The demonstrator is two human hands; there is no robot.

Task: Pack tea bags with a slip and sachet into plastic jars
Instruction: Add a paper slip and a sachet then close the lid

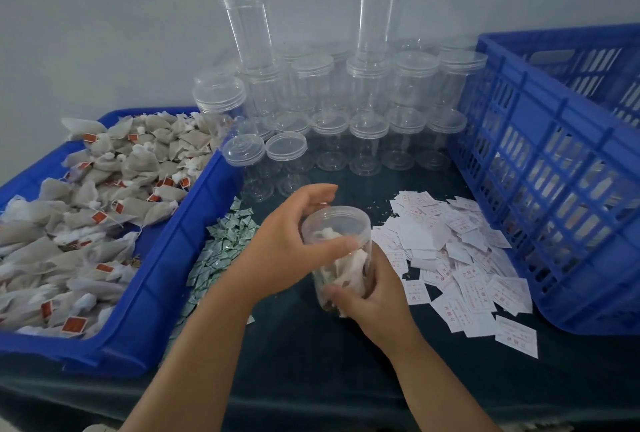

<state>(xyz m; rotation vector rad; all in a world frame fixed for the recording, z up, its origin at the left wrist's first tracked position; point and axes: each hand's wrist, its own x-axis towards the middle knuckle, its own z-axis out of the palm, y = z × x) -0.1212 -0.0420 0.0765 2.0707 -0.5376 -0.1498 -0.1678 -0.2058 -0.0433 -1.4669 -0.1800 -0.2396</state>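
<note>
While it's held, jar (346, 272) near upright, lid (337, 220) uppermost

A small hand-packing workshop is suggested rather than a home. Bulk stock is laid out on a table (311, 355) covered in dark cloth. Loose tea bags (104, 196) are heaped in a blue tray (180, 251) on the left, and clear lidded jars (367, 133) are stacked in rows at the far side. Printed slips (460, 251) and small sachets (221, 244) are piled in the middle. A large blue slatted crate (554, 171) is set on the right, and its contents cannot be made out clearly. A plain pale wall (104, 33) is seen behind.
</note>
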